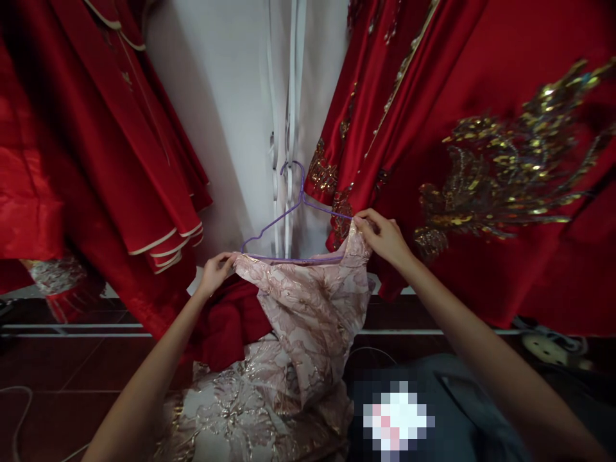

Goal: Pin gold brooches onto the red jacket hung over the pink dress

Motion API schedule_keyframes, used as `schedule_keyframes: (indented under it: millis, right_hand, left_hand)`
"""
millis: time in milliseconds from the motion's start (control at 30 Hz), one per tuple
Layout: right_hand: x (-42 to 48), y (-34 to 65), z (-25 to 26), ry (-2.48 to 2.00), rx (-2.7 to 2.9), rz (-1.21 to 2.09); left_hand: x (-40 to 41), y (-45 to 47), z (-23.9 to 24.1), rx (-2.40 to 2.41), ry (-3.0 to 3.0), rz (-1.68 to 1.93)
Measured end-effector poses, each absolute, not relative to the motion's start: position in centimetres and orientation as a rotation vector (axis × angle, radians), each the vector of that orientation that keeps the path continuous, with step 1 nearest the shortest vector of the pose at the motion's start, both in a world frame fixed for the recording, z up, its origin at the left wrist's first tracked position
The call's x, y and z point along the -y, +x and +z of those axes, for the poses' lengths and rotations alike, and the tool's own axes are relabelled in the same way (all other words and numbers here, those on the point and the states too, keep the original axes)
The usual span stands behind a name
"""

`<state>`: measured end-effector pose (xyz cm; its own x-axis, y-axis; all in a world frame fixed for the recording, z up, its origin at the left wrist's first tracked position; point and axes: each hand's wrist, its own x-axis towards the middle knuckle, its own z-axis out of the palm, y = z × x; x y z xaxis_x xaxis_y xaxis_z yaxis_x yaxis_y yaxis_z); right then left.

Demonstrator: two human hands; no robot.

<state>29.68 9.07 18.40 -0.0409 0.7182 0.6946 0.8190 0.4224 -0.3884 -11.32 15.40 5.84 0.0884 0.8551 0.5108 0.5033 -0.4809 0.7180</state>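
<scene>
1. Head view: left hand [216, 271] pinching one shoulder of the pale floral dress [308, 289].
2. Dress between hands, seemingly already seated on purple hanger [301, 197]; whether hook [296, 162] is caught: cannot tell.
3. Right hand [384, 239] pinching opposite shoulder; neither side released yet.

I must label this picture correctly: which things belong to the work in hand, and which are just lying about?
In hand:
- dress, held by left hand and right hand
- hanger, at its neckline

Just around:
- red clothes, left
- sequinned garment, right
- white bar
</scene>
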Motion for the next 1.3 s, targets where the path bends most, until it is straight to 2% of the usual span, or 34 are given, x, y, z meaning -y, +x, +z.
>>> schedule_keyframes:
  millis: [200,367,567,667,867,1033,1200,1300]
  right_hand:
    - [-9.0,29.5,18.0,-1.309,1.799,-0.05]
    - [-9.3,29.6,17.8,-1.285,1.78,0.005]
    - [-10.1,29.8,17.3,-1.279,1.773,0.04]
    - [-10.5,29.9,17.1,-1.268,1.77,0.063]
    - [-10.8,30.3,16.9,-1.255,1.781,0.115]
    - [-10.3,30.3,17.3,-1.209,1.796,0.195]
    - [-7.8,28.6,18.6,-1.201,1.874,0.326]
    - [-6.2,27.2,19.4,-1.161,1.939,0.477]
  left_hand:
    - [-15.3,-8.1,10.3,-1.259,1.949,1.489]
    - [-14.2,-8.2,13.3,-1.068,2.054,1.175]
    - [-11.1,-15.8,8.9,-1.399,2.103,0.518]
    - [-10.0,-18.3,6.9,-1.372,2.116,0.3]
    - [-10.4,-19.2,7.5,-1.242,1.863,0.482]
    - [-13.7,-17.5,11.8,-1.404,1.589,1.07]
    - [-15.4,-9.9,19.7,-1.403,1.981,1.276]
    - [-13.4,-3.9,22.5,-1.216,2.258,1.354]
